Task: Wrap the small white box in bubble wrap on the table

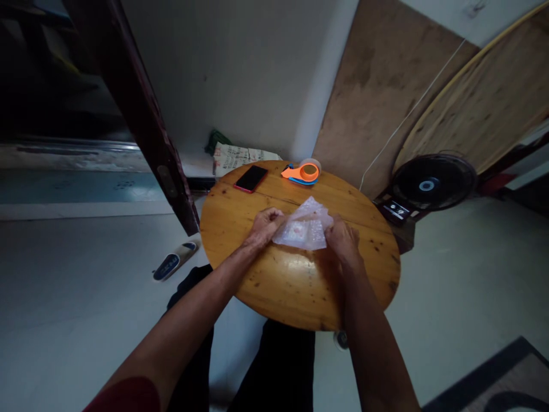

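Note:
A sheet of clear bubble wrap [305, 226] lies on a small round wooden table [295, 286], folded around something pinkish that I cannot make out. My left hand [265, 225] has its fingers curled, pinching the wrap's left edge. My right hand [342, 239] is closed on the wrap's right edge, knuckles up. Both forearms reach in from the bottom of the view.
At the table's far edge lie a red-rimmed phone [251, 178] and an orange and blue tape dispenser [302, 173]. A black fan [431, 184] stands on the floor to the right, a slipper [175, 261] to the left. Wooden boards lean on the wall behind.

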Motion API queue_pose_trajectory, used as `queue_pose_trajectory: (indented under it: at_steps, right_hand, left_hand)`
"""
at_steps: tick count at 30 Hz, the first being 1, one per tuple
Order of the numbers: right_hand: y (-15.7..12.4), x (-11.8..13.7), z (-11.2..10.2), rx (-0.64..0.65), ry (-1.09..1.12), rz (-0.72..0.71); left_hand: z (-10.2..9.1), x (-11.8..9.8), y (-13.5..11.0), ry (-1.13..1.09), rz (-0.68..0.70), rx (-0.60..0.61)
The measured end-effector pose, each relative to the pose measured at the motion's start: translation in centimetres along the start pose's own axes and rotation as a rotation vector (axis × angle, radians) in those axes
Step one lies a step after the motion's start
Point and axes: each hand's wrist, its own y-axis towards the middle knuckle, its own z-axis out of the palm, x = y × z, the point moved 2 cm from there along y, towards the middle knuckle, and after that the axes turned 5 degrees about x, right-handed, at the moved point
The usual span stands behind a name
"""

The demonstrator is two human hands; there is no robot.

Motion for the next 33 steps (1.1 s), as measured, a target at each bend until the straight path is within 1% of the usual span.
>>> queue_pose_trajectory:
  at_steps: [2, 3, 5, 7, 9, 10, 11, 13, 16, 17, 20, 22, 24, 25, 27, 28, 30, 32, 33]
  right_hand:
    - [0.1, -0.2, 0.1, -0.015, 0.024, 0.005]
    - [0.2, -0.3, 0.1, -0.034, 0.051, 0.008]
    - [0.3, -0.4, 0.1, -0.113, 0.151, -0.019]
    - [0.4, -0.2, 0.0, -0.224, 0.323, -0.107]
    - [0.2, 0.3, -0.1, -0.32, 0.52, -0.243]
    - [-0.1, 0.6, -0.3, -0.346, 0.599, -0.32]
    - [-0.3, 1.0, -0.4, -0.352, 0.655, -0.393]
    - [-1.0, 1.8, -0.7, -0.321, 0.707, -0.522]
    - [-2.1, 2.8, -1.5, -0.265, 0.719, -0.657]
    - [-2.5, 3.1, -1.7, -0.252, 0.714, -0.696]
    - [-3.3, 4.0, -2.1, -0.194, 0.648, -0.807]
    - [-3.6, 4.6, -1.8, -0.137, 0.557, -0.835]
    - [-3.5, 4.9, -1.1, -0.081, 0.446, -0.797]
    - [-3.2, 4.9, -0.8, -0.067, 0.395, -0.745]
    - [-2.4, 4.3, -0.2, -0.074, 0.313, -0.583]
    - [-1.9, 3.7, 0.0, -0.085, 0.282, -0.481]
    - [-1.0, 2.6, 0.4, -0.085, 0.23, -0.291]
    - [-0.4, 1.8, 0.7, -0.049, 0.179, -0.19]
    - [-0.3, 1.6, 0.8, -0.031, 0.158, -0.177]
  left_hand:
    - [0.2, -0.1, -0.1, 0.003, 0.033, 0.036]
    - [0.1, 0.0, 0.0, 0.012, 0.035, 0.019]
    - [-0.3, 0.3, 0.3, 0.037, 0.005, -0.081]
    - [-0.9, 0.8, 0.7, 0.048, -0.046, -0.187]
    - [-1.3, 1.2, 1.0, 0.02, -0.095, -0.234]
    - [-1.4, 1.3, 1.1, 0.001, -0.111, -0.239]
    - [-1.4, 1.4, 1.1, -0.01, -0.118, -0.236]
    - [-1.3, 1.6, 1.2, 0.011, -0.1, -0.232]
    - [-1.1, 1.7, 1.2, 0.097, -0.045, -0.211]
    - [-1.0, 1.8, 1.2, 0.12, -0.039, -0.189]
    - [-0.6, 1.9, 1.0, 0.152, -0.03, -0.068]
    - [-0.4, 1.6, 0.7, 0.156, 0.06, -0.015]
    - [-0.2, 1.3, 0.6, 0.159, 0.165, 0.017]
    - [-0.2, 1.2, 0.5, 0.161, 0.191, 0.034]
    - [-0.2, 1.3, 0.6, 0.171, 0.178, 0.055]
    - [-0.3, 1.5, 0.7, 0.182, 0.154, 0.042]
    - [-0.8, 1.7, 0.8, 0.244, 0.103, -0.031]
    - [-1.2, 1.7, 0.9, 0.376, 0.061, -0.108]
    - [-1.4, 1.6, 0.8, 0.452, 0.051, -0.128]
